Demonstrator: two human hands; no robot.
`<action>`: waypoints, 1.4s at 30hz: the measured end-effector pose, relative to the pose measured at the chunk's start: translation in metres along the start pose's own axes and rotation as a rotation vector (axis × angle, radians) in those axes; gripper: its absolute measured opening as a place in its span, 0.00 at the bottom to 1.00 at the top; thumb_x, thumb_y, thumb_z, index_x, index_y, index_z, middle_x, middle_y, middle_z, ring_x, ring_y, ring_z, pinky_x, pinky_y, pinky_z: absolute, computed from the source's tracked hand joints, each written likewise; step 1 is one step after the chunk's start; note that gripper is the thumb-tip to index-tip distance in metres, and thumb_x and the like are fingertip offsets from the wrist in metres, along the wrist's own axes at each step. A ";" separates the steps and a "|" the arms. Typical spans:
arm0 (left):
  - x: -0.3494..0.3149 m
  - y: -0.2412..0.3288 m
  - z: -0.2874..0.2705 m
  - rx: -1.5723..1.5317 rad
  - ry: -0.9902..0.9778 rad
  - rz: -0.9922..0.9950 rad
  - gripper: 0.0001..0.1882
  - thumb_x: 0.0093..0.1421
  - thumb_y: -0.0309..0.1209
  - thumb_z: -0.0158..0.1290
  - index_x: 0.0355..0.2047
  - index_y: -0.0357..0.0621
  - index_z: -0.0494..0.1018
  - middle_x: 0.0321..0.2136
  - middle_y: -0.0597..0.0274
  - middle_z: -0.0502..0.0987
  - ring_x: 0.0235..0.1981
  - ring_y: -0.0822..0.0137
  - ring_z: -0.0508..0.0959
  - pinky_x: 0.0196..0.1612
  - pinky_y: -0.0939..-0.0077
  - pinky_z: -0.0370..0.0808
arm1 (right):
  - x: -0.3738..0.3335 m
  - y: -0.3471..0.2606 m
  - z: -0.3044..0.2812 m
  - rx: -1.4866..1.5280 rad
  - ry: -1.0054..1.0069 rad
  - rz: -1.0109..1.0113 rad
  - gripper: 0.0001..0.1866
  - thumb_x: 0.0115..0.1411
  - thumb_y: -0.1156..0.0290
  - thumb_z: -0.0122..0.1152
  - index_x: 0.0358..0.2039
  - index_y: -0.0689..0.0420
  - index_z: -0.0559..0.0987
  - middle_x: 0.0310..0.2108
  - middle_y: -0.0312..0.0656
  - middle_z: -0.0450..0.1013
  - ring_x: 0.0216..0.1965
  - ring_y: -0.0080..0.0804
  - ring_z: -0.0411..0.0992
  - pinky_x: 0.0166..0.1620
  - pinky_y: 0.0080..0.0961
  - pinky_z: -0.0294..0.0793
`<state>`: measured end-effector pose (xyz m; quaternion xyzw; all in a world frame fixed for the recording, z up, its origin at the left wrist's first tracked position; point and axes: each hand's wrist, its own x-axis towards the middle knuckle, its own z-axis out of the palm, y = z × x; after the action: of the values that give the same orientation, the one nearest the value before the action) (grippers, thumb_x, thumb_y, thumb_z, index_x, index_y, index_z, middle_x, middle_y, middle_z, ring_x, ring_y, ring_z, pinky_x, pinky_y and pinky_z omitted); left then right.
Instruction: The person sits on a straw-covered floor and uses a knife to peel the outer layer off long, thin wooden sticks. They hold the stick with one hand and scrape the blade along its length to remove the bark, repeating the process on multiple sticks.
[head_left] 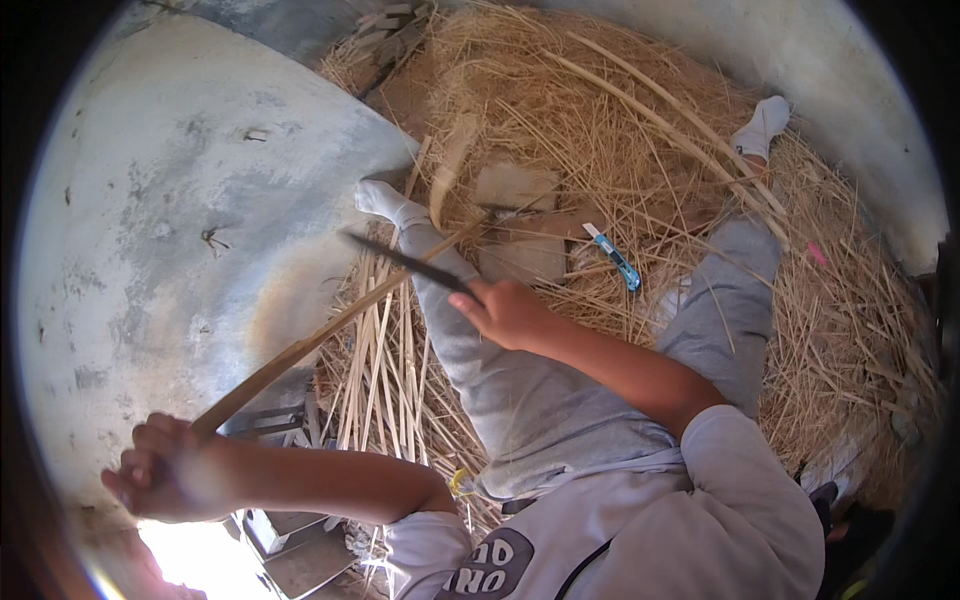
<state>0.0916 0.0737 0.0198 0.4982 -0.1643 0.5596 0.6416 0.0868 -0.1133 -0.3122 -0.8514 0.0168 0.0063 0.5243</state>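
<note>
A long, pale brown bamboo strip (310,343) slants up and right from the lower left across my left shin. My left hand (165,465) is closed around its near end, far out at the left. In my right hand (503,312) is a knife (400,258) with a long dark blade pointing left. The blade crosses the strip near its middle; whether they touch, I cannot tell. My right fingers hide the knife's handle. The strip's far end reaches two flat blocks (522,260) between my legs.
A blue box cutter (613,258), blade out, lies right of the blocks. Thin shavings (620,140) cover the floor, with two long strips (665,125) on top. Split sticks (385,375) are piled beside my left leg. Pale walls (200,200) stand left and right.
</note>
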 end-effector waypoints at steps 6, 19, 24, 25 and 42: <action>0.028 -0.015 -0.044 -0.402 -0.402 -0.048 0.02 0.61 0.25 0.47 0.33 0.42 0.66 0.18 0.67 0.59 0.17 0.69 0.57 0.22 0.73 0.59 | 0.059 0.106 -0.004 0.028 -0.022 0.334 0.34 0.68 0.42 0.38 0.38 0.62 0.79 0.32 0.59 0.77 0.39 0.56 0.77 0.44 0.50 0.72; 0.031 -0.009 -0.025 -0.940 -1.263 -0.479 0.26 0.71 0.47 0.34 0.20 0.48 0.69 0.07 0.74 0.54 0.11 0.69 0.55 0.22 0.72 0.56 | 0.026 0.073 -0.015 0.011 -0.042 0.343 0.36 0.67 0.40 0.39 0.26 0.64 0.77 0.23 0.54 0.74 0.30 0.54 0.76 0.37 0.47 0.73; 0.007 0.063 0.000 -0.366 -0.328 -0.157 0.24 0.59 0.41 0.54 0.12 0.56 0.53 0.05 0.75 0.55 0.07 0.78 0.49 0.16 0.76 0.48 | -0.013 0.039 -0.045 -0.090 -0.122 0.271 0.38 0.67 0.38 0.38 0.18 0.62 0.73 0.16 0.50 0.70 0.24 0.48 0.74 0.32 0.45 0.71; 0.010 0.072 -0.001 -0.352 -0.329 -0.162 0.24 0.59 0.40 0.54 0.12 0.56 0.53 0.05 0.76 0.54 0.07 0.78 0.49 0.16 0.78 0.48 | -0.018 0.039 -0.051 -0.089 -0.132 0.290 0.38 0.67 0.38 0.38 0.17 0.62 0.72 0.16 0.49 0.70 0.23 0.47 0.73 0.31 0.45 0.71; 0.052 0.058 -0.004 -0.152 -0.519 -0.109 0.22 0.69 0.30 0.39 0.16 0.54 0.52 0.08 0.72 0.48 0.08 0.77 0.46 0.15 0.79 0.51 | -0.015 0.096 -0.021 0.079 0.141 -0.187 0.34 0.68 0.41 0.40 0.33 0.63 0.78 0.22 0.57 0.74 0.27 0.52 0.74 0.32 0.43 0.71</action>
<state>0.0555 0.0987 0.0844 0.5836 -0.3377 0.3640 0.6426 0.0680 -0.1747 -0.3886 -0.8261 -0.0256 -0.1031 0.5534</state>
